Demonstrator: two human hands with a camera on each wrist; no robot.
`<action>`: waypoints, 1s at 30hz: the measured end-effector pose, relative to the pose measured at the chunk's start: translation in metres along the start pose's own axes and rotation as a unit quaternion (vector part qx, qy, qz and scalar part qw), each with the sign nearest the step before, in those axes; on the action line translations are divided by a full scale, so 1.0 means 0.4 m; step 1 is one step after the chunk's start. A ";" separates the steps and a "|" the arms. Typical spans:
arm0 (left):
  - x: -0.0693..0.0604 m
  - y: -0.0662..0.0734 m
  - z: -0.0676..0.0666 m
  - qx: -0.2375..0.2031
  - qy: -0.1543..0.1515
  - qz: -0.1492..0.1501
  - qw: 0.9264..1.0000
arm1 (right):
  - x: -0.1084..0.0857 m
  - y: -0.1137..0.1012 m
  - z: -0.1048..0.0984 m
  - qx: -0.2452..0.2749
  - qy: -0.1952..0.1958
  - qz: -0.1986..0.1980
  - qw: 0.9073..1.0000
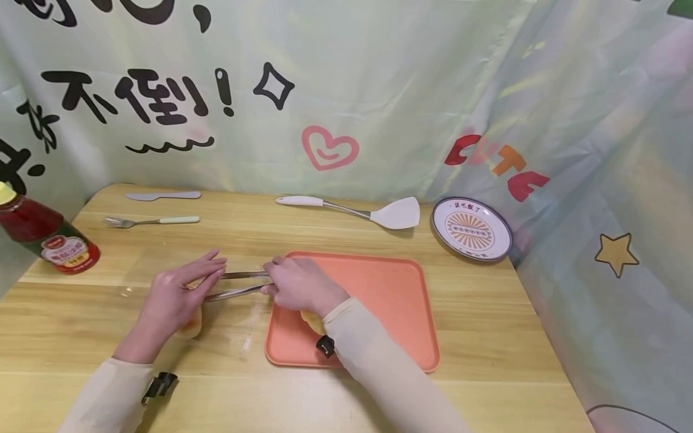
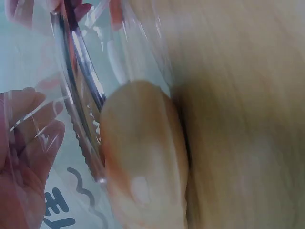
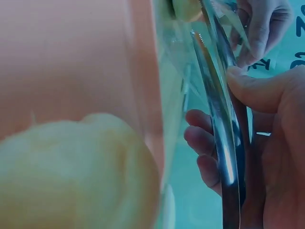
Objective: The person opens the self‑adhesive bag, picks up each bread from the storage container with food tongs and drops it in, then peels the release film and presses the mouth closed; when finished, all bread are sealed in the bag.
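Observation:
My right hand (image 1: 305,285) holds metal tongs (image 1: 240,292), its thumb and fingers on either side of the arms. The tongs point left, their tips beside a bread roll (image 2: 143,143) in the left wrist view. That roll lies low by my left hand (image 1: 173,294), mostly covered by it in the head view. Clear plastic, seemingly a bag (image 2: 138,28), surrounds the roll and tong tips. In the right wrist view my left hand pinches the plastic's edge. Beneath my right wrist, another bread roll (image 3: 81,176) sits on the orange tray (image 1: 379,300).
A ketchup-like red bottle (image 1: 54,234) leans in at far left. A knife (image 1: 162,195) and fork (image 1: 162,221) lie at the back left. Behind the tray is a white spatula (image 1: 395,213), with a patterned plate (image 1: 500,240) at right. Printed cloth hangs behind the table.

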State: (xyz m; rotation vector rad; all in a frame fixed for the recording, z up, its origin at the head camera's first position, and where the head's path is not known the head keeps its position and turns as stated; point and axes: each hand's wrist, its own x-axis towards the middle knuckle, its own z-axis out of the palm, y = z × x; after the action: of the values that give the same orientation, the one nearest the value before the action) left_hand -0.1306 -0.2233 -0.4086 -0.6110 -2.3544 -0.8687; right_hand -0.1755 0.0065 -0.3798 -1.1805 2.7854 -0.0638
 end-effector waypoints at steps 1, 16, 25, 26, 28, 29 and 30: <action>0.000 -0.001 0.000 -0.002 0.000 -0.001 1.000 | -0.003 -0.001 -0.003 -0.001 0.003 0.000 1.000; -0.004 -0.009 -0.002 -0.013 0.003 -0.002 1.000 | -0.049 0.022 -0.043 0.037 0.024 0.008 0.999; -0.005 -0.015 0.001 -0.024 0.016 0.024 0.999 | -0.094 0.052 -0.041 0.069 0.034 0.015 0.997; -0.006 -0.016 0.001 -0.026 0.017 0.025 0.999 | -0.101 0.055 -0.041 0.068 0.036 0.016 0.997; -0.007 -0.016 0.001 -0.028 0.017 0.026 0.999 | -0.114 0.059 -0.043 0.069 0.040 0.017 0.997; -0.006 -0.016 0.000 -0.027 0.016 0.026 0.999 | -0.119 0.062 -0.044 0.070 0.041 0.017 0.997; -0.006 -0.016 -0.001 -0.027 0.016 0.024 0.999 | -0.125 0.064 -0.044 0.070 0.041 0.018 0.997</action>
State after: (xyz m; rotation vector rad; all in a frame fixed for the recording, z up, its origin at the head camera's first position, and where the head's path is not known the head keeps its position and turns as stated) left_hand -0.1321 -0.2284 -0.4127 -0.6671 -2.2860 -0.9161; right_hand -0.1615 0.0600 -0.3598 -1.1199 2.8173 -0.3047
